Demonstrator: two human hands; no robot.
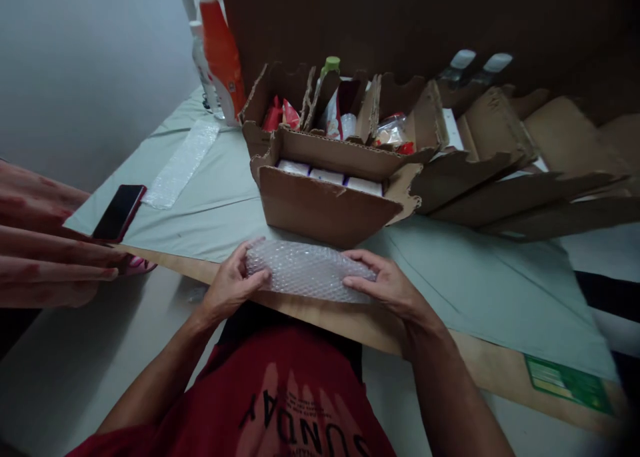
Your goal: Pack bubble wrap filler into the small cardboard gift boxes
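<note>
A piece of clear bubble wrap (pixel 307 270) spans my two hands above the table's front edge. My left hand (pixel 235 280) grips its left end, thumb on the near face. At the opposite end my right hand (pixel 383 282) pinches it between thumb and fingers. Whether anything lies inside the wrap I cannot tell. Just beyond it stands a low cardboard box (pixel 320 204) holding several white packs with purple edges (pixel 327 176).
Behind are several cardboard bins (pixel 345 110) with packaged goods, and an orange bottle (pixel 223 44) at the back left. A bubble wrap strip (pixel 183 164) and a phone (pixel 119 212) lie on the left. A green card (pixel 567 382) sits at the right edge.
</note>
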